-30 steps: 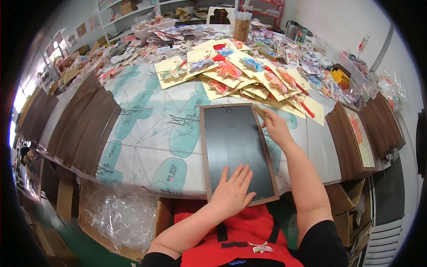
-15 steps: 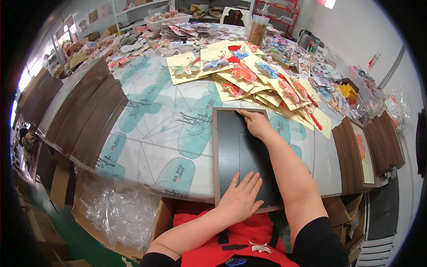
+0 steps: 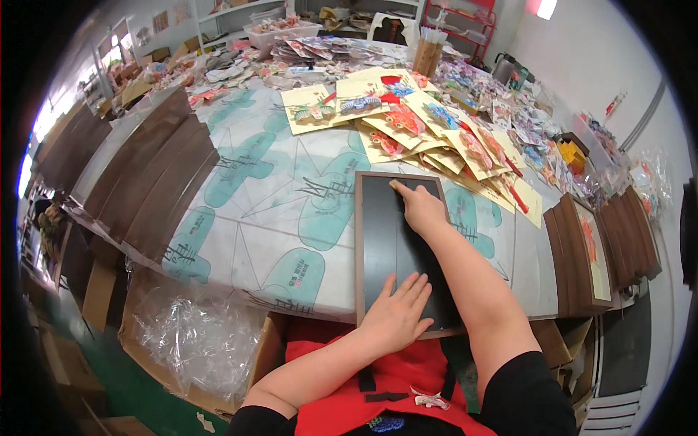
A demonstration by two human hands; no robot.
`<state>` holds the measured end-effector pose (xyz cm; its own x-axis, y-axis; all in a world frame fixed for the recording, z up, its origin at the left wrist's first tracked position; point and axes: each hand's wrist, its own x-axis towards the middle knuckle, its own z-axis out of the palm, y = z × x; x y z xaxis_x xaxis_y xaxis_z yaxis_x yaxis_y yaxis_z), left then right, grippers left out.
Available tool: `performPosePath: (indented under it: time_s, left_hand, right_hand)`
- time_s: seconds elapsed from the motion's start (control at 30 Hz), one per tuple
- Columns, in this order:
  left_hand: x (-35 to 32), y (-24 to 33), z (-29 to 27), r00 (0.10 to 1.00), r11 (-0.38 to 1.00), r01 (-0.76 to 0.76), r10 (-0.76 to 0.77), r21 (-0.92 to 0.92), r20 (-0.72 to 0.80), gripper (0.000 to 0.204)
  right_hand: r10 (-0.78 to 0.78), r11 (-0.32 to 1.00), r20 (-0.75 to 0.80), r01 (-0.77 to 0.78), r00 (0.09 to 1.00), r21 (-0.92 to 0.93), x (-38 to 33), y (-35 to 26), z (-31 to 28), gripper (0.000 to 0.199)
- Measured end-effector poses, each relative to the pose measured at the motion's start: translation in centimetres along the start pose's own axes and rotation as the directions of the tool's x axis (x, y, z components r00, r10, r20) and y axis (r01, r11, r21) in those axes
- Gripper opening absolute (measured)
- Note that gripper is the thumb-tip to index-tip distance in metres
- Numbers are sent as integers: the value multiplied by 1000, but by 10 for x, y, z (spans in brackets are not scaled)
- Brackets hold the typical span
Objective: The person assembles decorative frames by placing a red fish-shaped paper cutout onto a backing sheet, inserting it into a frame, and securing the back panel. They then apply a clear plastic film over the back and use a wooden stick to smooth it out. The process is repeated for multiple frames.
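Observation:
A rectangular dark brown frame (image 3: 358,240) with a black panel (image 3: 379,247) inside it lies on the table's near edge in front of me. My left hand (image 3: 398,311) rests flat on the lower part of the panel, its fingers spread. My right hand (image 3: 422,206) is at the far end of the panel, one digit stretched out and pressing on the black surface just inside the far rim. Its other fingers are curled under, so whether they hold anything is hidden.
Cream cards (image 3: 407,123) with colourful figures lie piled beyond the frame. Stacked brown frames stand at the left (image 3: 156,174) and right (image 3: 574,254). A cardboard box (image 3: 265,349) with clear plastic wrap (image 3: 193,341) sits below the table at left. Small packets (image 3: 225,69) cover the far table.
The fingertip of my right hand has shifted slightly inward from the frame's far rim onto the panel. My left hand stays flat in place. The whole view has moved a little.

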<state>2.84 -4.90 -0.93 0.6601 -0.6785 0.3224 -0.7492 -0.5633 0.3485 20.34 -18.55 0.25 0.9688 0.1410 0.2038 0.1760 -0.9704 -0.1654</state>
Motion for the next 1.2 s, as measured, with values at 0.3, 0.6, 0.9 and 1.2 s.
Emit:
performPosePath:
  time_s: [0.3,0.6,0.9,1.2]
  left_hand:
    - [0,-1,2,1000,1000,8,-8,13,-13,64]
    - [-1,1,-2,1000,999,30,-31,-31,-5,66]
    - [0,1,1,999,1000,28,-29,-10,-22,62]
    - [-2,0,2,999,1000,22,-22,4,-27,59]
  right_hand:
    - [-208,967,-41,212,977,142,-29,-29,-2,36]
    - [-186,982,-7,186,982,14,-36,-44,-8,53]
    - [-201,975,-24,202,979,88,-40,-35,-8,43]
    - [345,632,177,-367,922,683,-82,58,-52,32]
